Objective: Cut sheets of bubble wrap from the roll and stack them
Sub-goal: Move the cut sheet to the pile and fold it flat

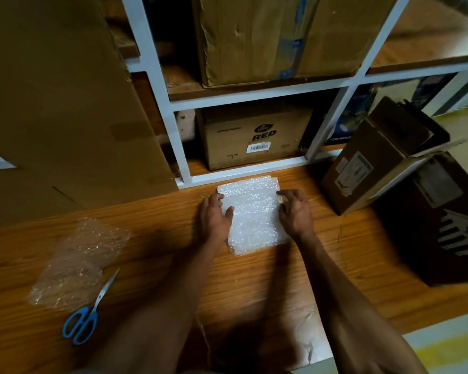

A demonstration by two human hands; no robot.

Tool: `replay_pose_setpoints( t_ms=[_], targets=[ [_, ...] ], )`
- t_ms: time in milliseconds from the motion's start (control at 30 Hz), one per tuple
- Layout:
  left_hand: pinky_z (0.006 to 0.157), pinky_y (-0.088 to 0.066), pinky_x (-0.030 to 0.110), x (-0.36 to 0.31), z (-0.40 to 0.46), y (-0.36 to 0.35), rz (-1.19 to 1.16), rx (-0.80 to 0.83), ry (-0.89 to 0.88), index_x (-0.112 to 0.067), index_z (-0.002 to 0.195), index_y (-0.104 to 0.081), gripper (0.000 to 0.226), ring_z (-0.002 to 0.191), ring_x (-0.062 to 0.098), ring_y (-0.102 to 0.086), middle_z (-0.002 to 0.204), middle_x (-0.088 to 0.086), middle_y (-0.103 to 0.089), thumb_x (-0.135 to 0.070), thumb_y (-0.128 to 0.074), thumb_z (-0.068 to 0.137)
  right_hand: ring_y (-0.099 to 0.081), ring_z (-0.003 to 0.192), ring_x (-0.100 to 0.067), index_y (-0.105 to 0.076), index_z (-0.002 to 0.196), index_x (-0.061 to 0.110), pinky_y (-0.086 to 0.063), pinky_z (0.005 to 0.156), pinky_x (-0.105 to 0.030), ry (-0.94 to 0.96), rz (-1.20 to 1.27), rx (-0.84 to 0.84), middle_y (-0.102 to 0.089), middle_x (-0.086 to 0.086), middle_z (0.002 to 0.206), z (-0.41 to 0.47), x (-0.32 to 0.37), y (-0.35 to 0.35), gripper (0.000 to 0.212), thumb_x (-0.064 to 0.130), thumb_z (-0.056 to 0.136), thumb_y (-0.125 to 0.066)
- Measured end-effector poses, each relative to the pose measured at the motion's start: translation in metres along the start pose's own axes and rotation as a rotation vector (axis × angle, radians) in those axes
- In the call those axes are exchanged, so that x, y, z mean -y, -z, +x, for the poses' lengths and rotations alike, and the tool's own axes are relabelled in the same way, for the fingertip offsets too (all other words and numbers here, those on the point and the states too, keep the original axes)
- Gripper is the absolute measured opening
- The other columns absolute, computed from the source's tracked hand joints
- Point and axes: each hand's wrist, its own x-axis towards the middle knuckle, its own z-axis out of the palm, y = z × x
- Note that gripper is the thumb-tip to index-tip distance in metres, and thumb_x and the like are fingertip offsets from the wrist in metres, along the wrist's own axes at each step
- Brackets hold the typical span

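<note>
Both hands, left hand [215, 217] and right hand [296, 213], rest relaxed, fingers loose, squaring the white stack of cut bubble-wrap sheets [254, 214] at 12 o'clock; blue-handled scissors [85, 317] idle at 8, roll unseen, so probably more to cut.

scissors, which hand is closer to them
Left. The left hand rests on the left edge of the bubble wrap stack, up and right of the scissors. The right hand is on the stack's far edge.
</note>
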Motion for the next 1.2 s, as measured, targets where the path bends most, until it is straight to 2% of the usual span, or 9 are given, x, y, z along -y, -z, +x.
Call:
replay_pose_setpoints(
  t_ms=[133,233,333,433,633,767,867,1033,1200],
  targets=[
    [0.098,-0.045,0.04,-0.009,-0.013,0.002,0.381,-0.076,-0.208,-0.033,0.14,-0.048,0.045,0.122,0.021,-0.048,0.138,-0.004,-0.048,-0.048,-0.053,0.098,-0.047,0.135,-0.034,-0.051,0.149,0.016,-0.043,0.111,-0.05,0.11,-0.19,0.059,-0.051,-0.012,0.15,-0.01,0.018,-0.007,0.062,0.01,0.088,-0.059],
    [0.115,-0.025,0.05,-0.014,-0.021,-0.005,0.6,0.163,-0.366,-0.041,0.157,-0.022,0.058,0.149,0.023,-0.02,0.166,-0.007,-0.018,-0.056,-0.034,0.103,-0.02,0.159,-0.03,-0.029,0.164,0.021,-0.02,0.125,-0.054,0.17,-0.338,0.278,-0.024,-0.007,0.172,-0.017,0.025,-0.022,0.066,0.034,0.099,-0.028],
    [0.119,0.0,0.061,0.0,-0.027,-0.015,0.718,0.414,-0.315,-0.042,0.16,0.003,0.065,0.154,0.025,0.02,0.168,-0.011,0.018,-0.064,-0.017,0.103,0.007,0.161,-0.028,-0.005,0.168,0.022,0.003,0.127,-0.054,0.065,-0.442,0.472,0.004,-0.001,0.175,-0.024,0.018,-0.034,0.076,0.05,0.097,0.002],
    [0.119,0.009,0.063,0.011,-0.031,-0.011,0.733,0.493,-0.263,-0.043,0.158,0.014,0.068,0.15,0.025,0.031,0.163,-0.013,0.031,-0.068,-0.011,0.1,0.012,0.161,-0.027,0.003,0.167,0.02,0.006,0.126,-0.056,0.007,-0.481,0.484,0.011,0.0,0.175,-0.026,0.016,-0.033,0.066,0.046,0.108,-0.009],
    [0.122,-0.005,0.055,0.011,-0.035,0.024,0.599,0.352,-0.246,-0.034,0.162,0.001,0.069,0.156,0.02,0.009,0.17,-0.011,0.007,-0.065,-0.014,0.102,0.01,0.161,-0.024,-0.004,0.167,0.014,0.005,0.128,-0.054,-0.035,-0.497,0.385,0.002,-0.004,0.175,-0.03,0.041,-0.023,0.063,0.033,0.111,-0.022],
    [0.12,-0.018,0.05,0.024,-0.035,0.053,0.547,0.238,-0.235,-0.028,0.154,-0.031,0.059,0.15,0.022,-0.02,0.162,-0.003,-0.029,-0.058,-0.025,0.104,-0.027,0.156,-0.033,-0.041,0.156,0.011,-0.022,0.127,-0.052,0.025,-0.403,0.261,-0.038,-0.014,0.165,-0.044,0.073,-0.03,0.057,0.022,0.101,-0.047],
    [0.115,-0.027,0.048,0.044,-0.034,0.079,0.555,0.183,-0.206,-0.029,0.146,-0.042,0.053,0.139,0.022,-0.034,0.149,-0.002,-0.043,-0.058,-0.029,0.103,-0.05,0.136,-0.036,-0.057,0.14,0.008,-0.043,0.112,-0.049,0.079,-0.353,0.208,-0.058,-0.016,0.145,-0.059,0.099,-0.044,0.052,0.014,0.089,-0.057],
    [0.107,-0.034,0.047,0.091,-0.032,0.133,0.552,0.144,-0.134,-0.028,0.132,-0.054,0.043,0.127,0.025,-0.043,0.135,0.001,-0.053,-0.054,-0.036,0.103,-0.051,0.129,-0.033,-0.058,0.136,0.013,-0.045,0.104,-0.046,0.119,-0.322,0.255,-0.059,-0.013,0.139,-0.087,0.163,-0.07,0.049,0.024,0.09,-0.07],
    [0.101,-0.04,0.045,0.148,-0.03,0.196,0.526,0.105,-0.143,-0.026,0.126,-0.06,0.035,0.123,0.027,-0.047,0.13,0.003,-0.056,-0.046,-0.045,0.102,-0.052,0.124,-0.031,-0.059,0.128,0.022,-0.046,0.103,-0.048,0.093,-0.285,0.305,-0.058,-0.007,0.134,-0.11,0.224,-0.111,0.039,0.036,0.091,-0.057]
  ],
)
